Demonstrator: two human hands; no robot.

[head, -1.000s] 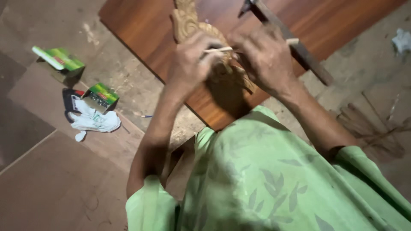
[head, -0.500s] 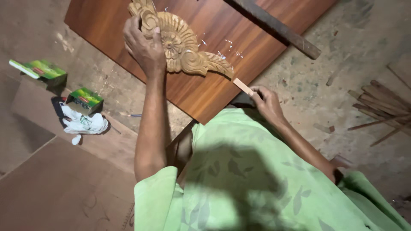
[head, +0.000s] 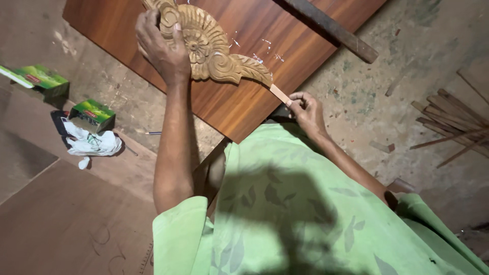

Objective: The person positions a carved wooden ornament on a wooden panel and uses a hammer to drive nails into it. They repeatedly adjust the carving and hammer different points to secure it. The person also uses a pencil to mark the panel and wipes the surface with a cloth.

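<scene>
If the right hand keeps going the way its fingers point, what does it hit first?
Probably the carved wooden ornament: the right hand points up-left along the small flat stick it pinches, whose far end already meets the carving's tapered tip.

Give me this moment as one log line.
left hand: grips carved wooden ornament | right hand: pinches small wooden strip | under: brown board

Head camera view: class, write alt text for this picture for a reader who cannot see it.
A person in green holds a carved wooden ornament on a reddish-brown board, left hand gripping its scrolled end, right hand pinching a small flat wooden strip at its pointed tip. Green boxes and a white cloth lie on the floor.
</scene>
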